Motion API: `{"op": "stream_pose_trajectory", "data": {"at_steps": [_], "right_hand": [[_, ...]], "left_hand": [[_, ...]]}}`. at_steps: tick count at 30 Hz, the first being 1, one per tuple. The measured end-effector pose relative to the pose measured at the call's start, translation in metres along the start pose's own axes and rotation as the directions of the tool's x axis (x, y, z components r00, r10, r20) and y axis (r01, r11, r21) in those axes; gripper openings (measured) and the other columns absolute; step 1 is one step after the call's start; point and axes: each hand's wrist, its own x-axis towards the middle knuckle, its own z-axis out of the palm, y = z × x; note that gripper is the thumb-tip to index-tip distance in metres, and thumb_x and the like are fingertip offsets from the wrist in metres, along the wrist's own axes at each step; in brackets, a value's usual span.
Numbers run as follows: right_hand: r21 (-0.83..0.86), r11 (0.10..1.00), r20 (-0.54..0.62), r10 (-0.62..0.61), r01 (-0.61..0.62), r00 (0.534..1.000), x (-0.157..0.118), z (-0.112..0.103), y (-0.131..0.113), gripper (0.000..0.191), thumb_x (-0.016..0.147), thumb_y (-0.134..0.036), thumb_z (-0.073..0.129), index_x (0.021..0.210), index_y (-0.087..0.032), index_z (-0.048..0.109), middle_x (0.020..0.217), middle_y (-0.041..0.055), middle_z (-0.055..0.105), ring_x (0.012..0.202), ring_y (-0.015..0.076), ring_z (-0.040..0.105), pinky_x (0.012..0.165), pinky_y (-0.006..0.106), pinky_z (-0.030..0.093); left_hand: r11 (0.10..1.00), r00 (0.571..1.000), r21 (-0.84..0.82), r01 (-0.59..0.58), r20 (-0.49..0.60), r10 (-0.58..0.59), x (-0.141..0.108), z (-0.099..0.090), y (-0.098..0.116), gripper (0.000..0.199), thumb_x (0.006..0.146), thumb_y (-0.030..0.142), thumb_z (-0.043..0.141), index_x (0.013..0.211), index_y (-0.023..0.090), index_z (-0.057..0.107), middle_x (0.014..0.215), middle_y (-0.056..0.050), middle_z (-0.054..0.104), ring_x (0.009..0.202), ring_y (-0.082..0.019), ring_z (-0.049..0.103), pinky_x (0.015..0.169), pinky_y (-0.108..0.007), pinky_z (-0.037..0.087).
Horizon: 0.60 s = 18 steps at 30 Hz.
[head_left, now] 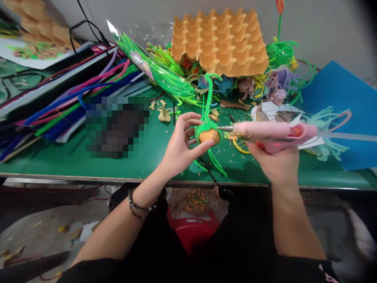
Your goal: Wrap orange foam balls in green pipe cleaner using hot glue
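My left hand point(184, 143) pinches a small brown cup-shaped piece point(209, 136), which looks like egg-carton pulp. Green fuzzy pipe cleaner point(209, 98) wraps its rim and rises from it as a stem with a bent top. In my right hand point(272, 159) is a pink hot glue gun point(265, 129), its fingers wrapped round the handle. The metal nozzle point(225, 128) points left and meets or nearly meets the green rim; I cannot tell if they touch. A clear glue stick point(350, 136) sticks out of the gun's back.
A brown egg tray point(220, 43) lies over colourful pipe-cleaner pieces at the back. Left of it are a clear bag of green pipe cleaners point(156, 70) and loose coloured ones point(67, 98). Blue sheet point(338, 98) covers the right side. Brown scraps point(164, 115) litter the green table point(147, 169).
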Motion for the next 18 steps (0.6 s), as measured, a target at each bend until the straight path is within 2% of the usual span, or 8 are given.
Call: {"op": "stream_pose_trajectory", "data": {"at_steps": [3, 8, 14, 18], "right_hand": [[-0.048, 0.998, 0.019, 0.032, -0.031, 0.999, 0.001, 0.002, -0.0014, 0.02, 0.062, -0.039, 0.07, 0.066, -0.023, 0.058, 0.063, 0.0012, 0.06, 0.065, 0.0208, 0.06, 0.058, 0.037, 0.052], [-0.055, 0.998, 0.084, 0.038, -0.033, 0.996, 0.0018, 0.0027, -0.0041, 0.017, 0.061, -0.034, 0.068, 0.068, -0.026, 0.056, 0.068, 0.0035, 0.062, 0.075, 0.0241, 0.062, 0.057, 0.036, 0.05], [-0.161, 0.985, 0.017, 0.059, -0.055, 0.998, 0.0003, 0.0034, -0.0023, 0.017, 0.057, -0.032, 0.063, 0.059, -0.027, 0.047, 0.051, -0.0006, 0.051, 0.057, 0.0216, 0.057, 0.044, 0.033, 0.043], [-0.194, 0.981, 0.013, 0.032, -0.029, 0.999, 0.0002, 0.0029, -0.0004, 0.017, 0.058, -0.03, 0.06, 0.056, -0.026, 0.043, 0.05, -0.0011, 0.048, 0.056, 0.0208, 0.055, 0.046, 0.034, 0.044]], "left_hand": [[0.999, 0.999, 0.0, 0.034, 0.0, -0.034, -0.0009, 0.0005, 0.0018, 0.049, 0.069, 0.025, 0.073, 0.107, 0.026, 0.042, 0.1, 0.0, 0.052, 0.075, -0.006, 0.055, 0.056, -0.013, 0.045], [1.0, 1.0, 0.007, 0.023, -0.002, -0.023, -0.0013, 0.0007, 0.0029, 0.05, 0.068, 0.026, 0.074, 0.107, 0.027, 0.043, 0.099, 0.001, 0.052, 0.073, -0.005, 0.055, 0.056, -0.013, 0.045], [1.0, 1.0, 0.002, -0.012, -0.018, 0.012, -0.0014, 0.0001, 0.0001, 0.051, 0.067, 0.024, 0.075, 0.107, 0.026, 0.044, 0.1, 0.0, 0.053, 0.081, -0.008, 0.059, 0.061, -0.017, 0.049], [0.999, 0.999, 0.019, -0.03, -0.021, 0.03, -0.0014, -0.0002, -0.0015, 0.05, 0.067, 0.023, 0.075, 0.107, 0.026, 0.045, 0.1, 0.0, 0.052, 0.085, -0.009, 0.058, 0.063, -0.018, 0.049]]}}
